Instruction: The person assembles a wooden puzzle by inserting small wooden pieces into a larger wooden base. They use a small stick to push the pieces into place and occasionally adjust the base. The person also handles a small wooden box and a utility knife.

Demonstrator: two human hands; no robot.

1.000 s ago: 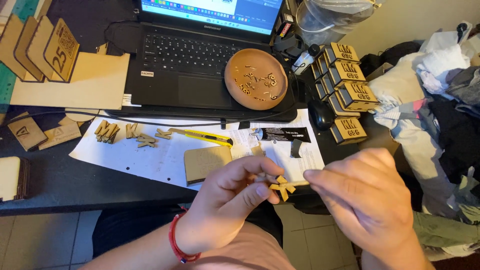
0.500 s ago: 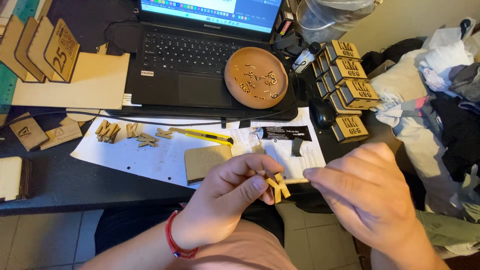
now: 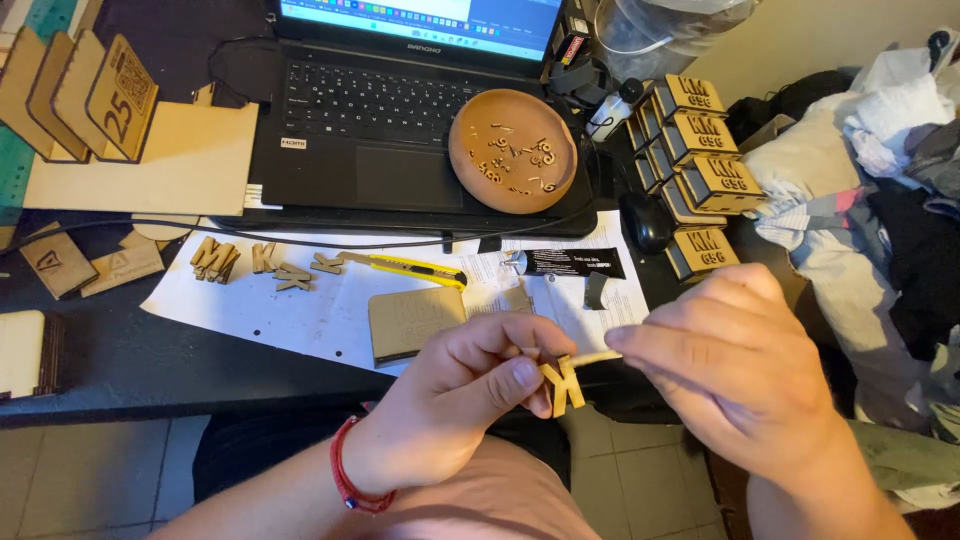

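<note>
My left hand (image 3: 470, 385) pinches a small wooden cut-out letter (image 3: 560, 385) between thumb and fingers, just in front of the desk's near edge. My right hand (image 3: 735, 365) holds a thin wooden stick (image 3: 592, 357) whose tip touches the letter. A red cord bracelet circles my left wrist. Behind the hands, on white paper (image 3: 330, 310), lie a small wooden plaque (image 3: 412, 322), a black tube (image 3: 570, 263) and a yellow utility knife (image 3: 415, 269).
A laptop (image 3: 400, 110) carries a round wooden dish (image 3: 512, 150) with small cut pieces. Several wooden blocks (image 3: 695, 170) are stacked to its right next to a black mouse (image 3: 648, 222). Loose wooden letters (image 3: 255, 265) lie left. Wooden stands (image 3: 85, 95) sit far left, clothes (image 3: 880, 200) right.
The letter has been turned in my left fingers and the stick's tip now rests against it. Both hands stay at the same spot near the desk edge.
</note>
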